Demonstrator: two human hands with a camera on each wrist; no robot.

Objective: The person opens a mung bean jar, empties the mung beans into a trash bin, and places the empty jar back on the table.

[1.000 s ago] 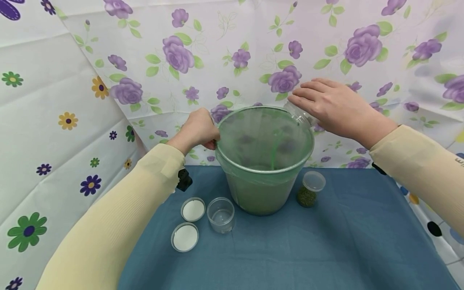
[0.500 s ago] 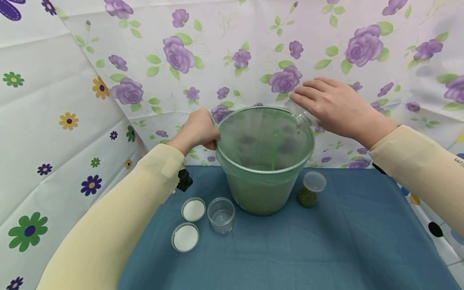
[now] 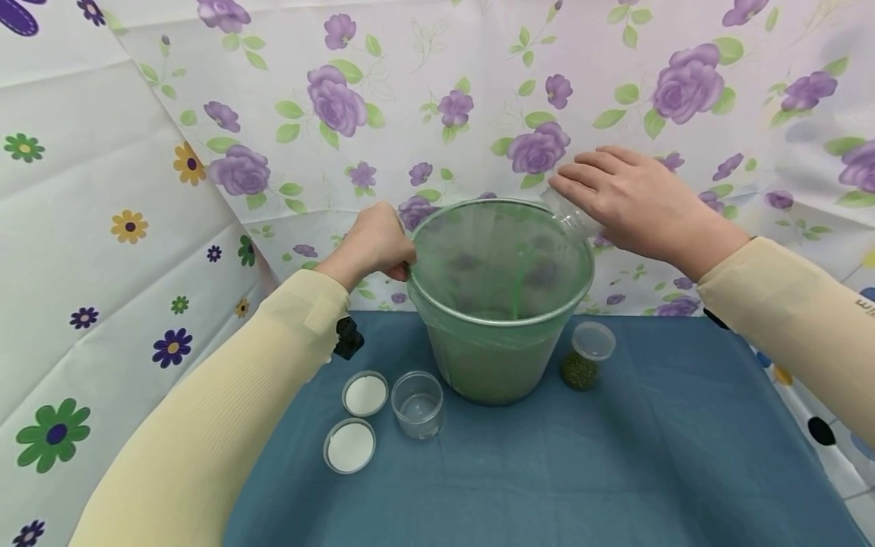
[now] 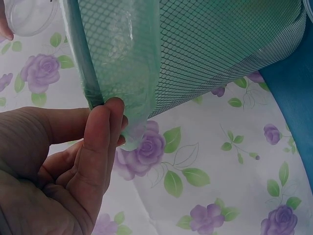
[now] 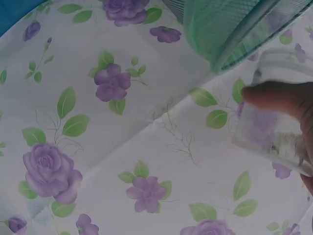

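Note:
A mesh waste bin point(image 3: 492, 368) stands upright on the blue cloth, lined with a thin green plastic bag point(image 3: 472, 266) that folds down over its rim. My left hand point(image 3: 376, 241) pinches the rim and the bag at the bin's left side; the left wrist view has the thumb and fingertips point(image 4: 103, 117) close up. My right hand point(image 3: 618, 201) grips a clear plastic container point(image 5: 259, 129), tilted with its mouth toward the bin at the right rim. In the head view the fingers cover much of this container point(image 3: 573, 218).
Right of the bin stands a small clear-lidded jar point(image 3: 579, 371) of dark green bits. To the left are a clear plastic cup point(image 3: 418, 406) and two shallow round dishes, one behind point(image 3: 365, 396) and one in front point(image 3: 350, 447), both white inside. A flowered sheet point(image 3: 437, 99) hangs behind.

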